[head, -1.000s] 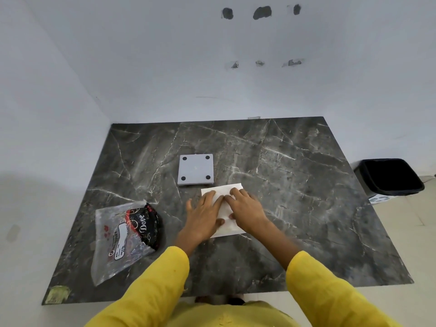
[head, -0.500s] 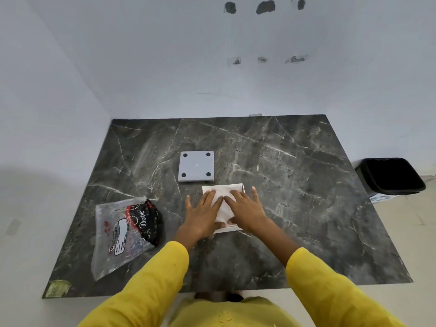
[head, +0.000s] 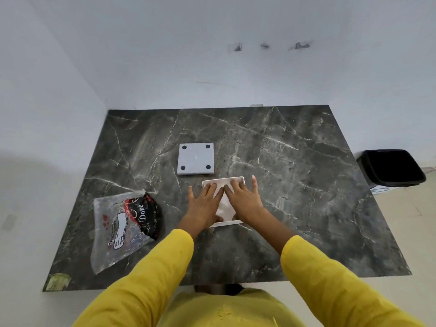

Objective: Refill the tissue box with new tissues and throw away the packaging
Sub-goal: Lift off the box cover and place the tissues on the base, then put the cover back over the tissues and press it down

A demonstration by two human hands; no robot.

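Observation:
A white square tissue box (head: 224,180) lies open on the dark marble table (head: 306,185), just in front of me. White tissues (head: 224,207) fill it, and its rim shows around them. My left hand (head: 204,204) and my right hand (head: 245,199) lie flat side by side on the tissues, fingers spread and pointing away, thumbs at the near rim. Neither hand grips anything. A grey square lid (head: 195,159) with black dots in its corners lies just beyond the box. The clear plastic packaging (head: 122,227) with a black "Dove" label lies to the left.
A black waste bin (head: 391,167) stands on the floor past the table's right edge. White walls close off the far and left sides of the table. A small yellowish sticker (head: 56,280) marks the near left corner.
Both hands stay flat on the tissues. The right hand's fingers have spread a little wider, and the box's rim now shows around the tissues. The lid and packaging have not moved.

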